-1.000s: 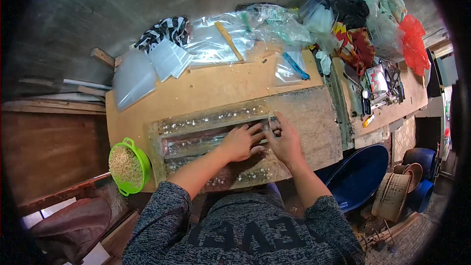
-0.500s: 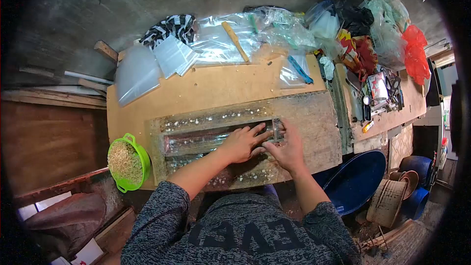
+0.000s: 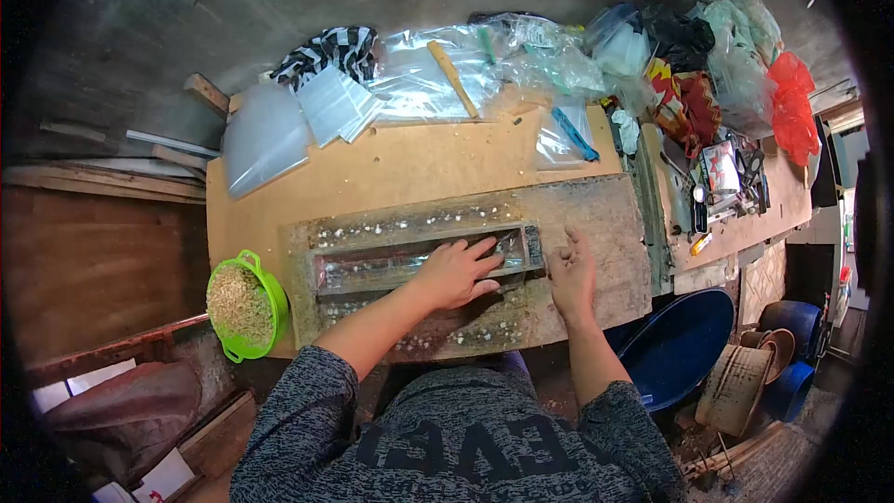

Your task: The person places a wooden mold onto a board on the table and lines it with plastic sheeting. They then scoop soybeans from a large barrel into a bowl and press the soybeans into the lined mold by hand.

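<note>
A long, narrow wooden frame (image 3: 372, 281) lies on a worn wooden board (image 3: 596, 214) speckled with white bits. Clear plastic film (image 3: 358, 270) shows inside the frame, with something reddish under it at the left end. My left hand (image 3: 456, 275) rests over the right part of the frame, fingers spread, fingertips down on the film inside. Just right of the frame's end, my right hand (image 3: 573, 278) is held apart from it with loosely bent fingers and nothing in them. What lies under my left palm is hidden.
A green colander (image 3: 277, 303) of pale, puffed-looking bits sits at the left edge. Behind are plastic sheets (image 3: 265, 140), a wooden stick (image 3: 453, 79), a blue cutter-like tool (image 3: 575, 135) and several bags (image 3: 675, 37). A blue tub (image 3: 680, 349) stands below right.
My right hand has come off the frame's right end and moved right, its fingers loosening. My left hand stays in nearly the same place. The frame's right end is now uncovered.
</note>
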### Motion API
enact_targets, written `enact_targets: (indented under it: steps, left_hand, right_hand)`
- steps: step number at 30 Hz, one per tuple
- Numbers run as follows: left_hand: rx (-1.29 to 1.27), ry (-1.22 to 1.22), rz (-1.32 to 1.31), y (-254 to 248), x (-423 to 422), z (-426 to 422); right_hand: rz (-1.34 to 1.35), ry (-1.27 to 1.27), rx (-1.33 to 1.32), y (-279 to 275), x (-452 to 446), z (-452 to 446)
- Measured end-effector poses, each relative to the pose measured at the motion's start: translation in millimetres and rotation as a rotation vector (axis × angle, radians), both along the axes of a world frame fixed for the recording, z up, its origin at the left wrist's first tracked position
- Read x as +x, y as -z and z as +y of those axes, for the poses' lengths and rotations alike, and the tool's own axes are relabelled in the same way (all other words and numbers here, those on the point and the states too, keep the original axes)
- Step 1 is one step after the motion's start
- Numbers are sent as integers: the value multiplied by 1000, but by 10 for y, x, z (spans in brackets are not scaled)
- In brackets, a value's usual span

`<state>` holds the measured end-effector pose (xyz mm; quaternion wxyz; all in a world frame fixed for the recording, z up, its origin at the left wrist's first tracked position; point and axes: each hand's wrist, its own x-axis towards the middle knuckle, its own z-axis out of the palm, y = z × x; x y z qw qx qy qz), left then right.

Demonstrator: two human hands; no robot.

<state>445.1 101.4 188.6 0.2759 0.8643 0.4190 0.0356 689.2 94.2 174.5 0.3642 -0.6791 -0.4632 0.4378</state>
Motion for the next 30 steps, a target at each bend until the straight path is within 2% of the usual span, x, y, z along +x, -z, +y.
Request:
enact_targets:
  steps: [3, 10, 12, 16, 18, 21, 27, 30]
  left_hand:
    - [-10, -2, 9, 7, 4, 0]
    - [24, -1, -15, 43, -8, -19]
    - [13, -3, -40, 26, 5, -14]
    - [12, 3, -28, 44, 63, 12]
    - [11, 4, -12, 52, 84, 24]
    - [7, 10, 14, 23, 107, 44]
    - [17, 0, -94, 24, 117, 36]
    - [24, 26, -102, -14, 82, 19]
  right_hand:
    - [104, 37, -78, -12, 50, -38]
    - [82, 31, -152, 37, 49, -6]
    - [253, 32, -61, 5, 23, -14]
    - [216, -13, 22, -48, -62, 4]
    - [281, -46, 58, -72, -116, 22]
    - [166, -89, 139, -151, -201, 65]
    - [-39, -127, 148, -407, -330, 148]
    - [-16, -102, 122, -253, -290, 199]
